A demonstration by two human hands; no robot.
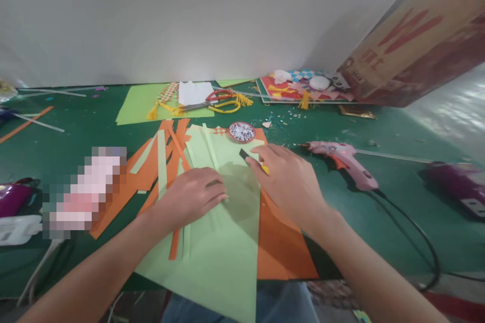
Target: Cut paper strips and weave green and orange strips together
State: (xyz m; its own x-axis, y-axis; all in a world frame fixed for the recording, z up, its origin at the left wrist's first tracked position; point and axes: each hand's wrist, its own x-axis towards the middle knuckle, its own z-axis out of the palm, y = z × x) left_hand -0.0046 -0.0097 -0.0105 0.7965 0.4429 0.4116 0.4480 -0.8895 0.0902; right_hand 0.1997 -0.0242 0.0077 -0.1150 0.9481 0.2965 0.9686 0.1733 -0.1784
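Two hands at work on green paper, with a small cutter in the right one.

The left hand (pixel 193 194) lies flat, fingers loosely curled, pressing on the green sheet (pixel 223 247), grasping nothing. The right hand (pixel 290 181) grips a cutter (pixel 246 155), its dark tip poking out past the fingers onto the same sheet. The sheet lies over an orange sheet (pixel 282 247) at the near edge of the green table (pixel 379 222). Orange and green strips (pixel 166 161) fan out just left of the hands. A round tin (pixel 242 131) sits just beyond the cutter. A pink glue gun (pixel 343 159) rests to the right, apart from the hand. Scissors (pixel 210 102) lie farther back.
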